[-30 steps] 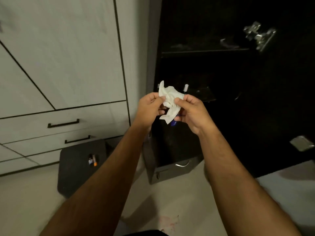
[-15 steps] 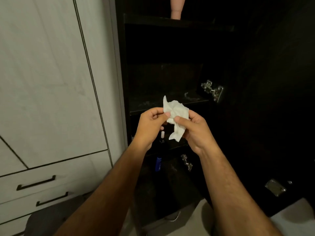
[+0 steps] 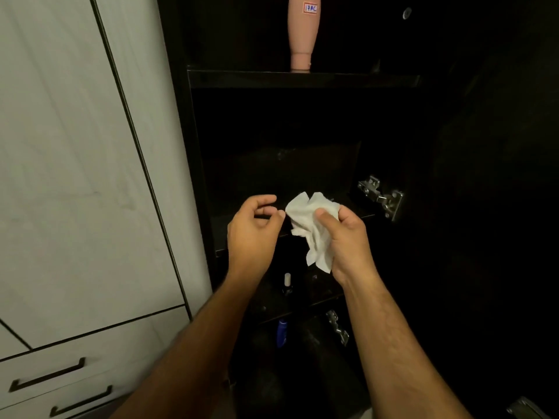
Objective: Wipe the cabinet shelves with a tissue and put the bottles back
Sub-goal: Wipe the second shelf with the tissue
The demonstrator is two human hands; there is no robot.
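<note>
I hold the crumpled white paper tissue (image 3: 313, 228) in my right hand (image 3: 348, 240), thumb and curled fingers clamped on it, bunched into a pad for wiping. My left hand (image 3: 252, 231) sits just left of it, fingers loosely curled, holding nothing; one fingertip seems to meet the tissue's edge. The dark cabinet shelf (image 3: 242, 225) lies directly behind both grips, within reach. A pink plastic bottle (image 3: 302, 31) stands inverted on the shelf above; a small white-capped bottle (image 3: 287, 282) stands below.
</note>
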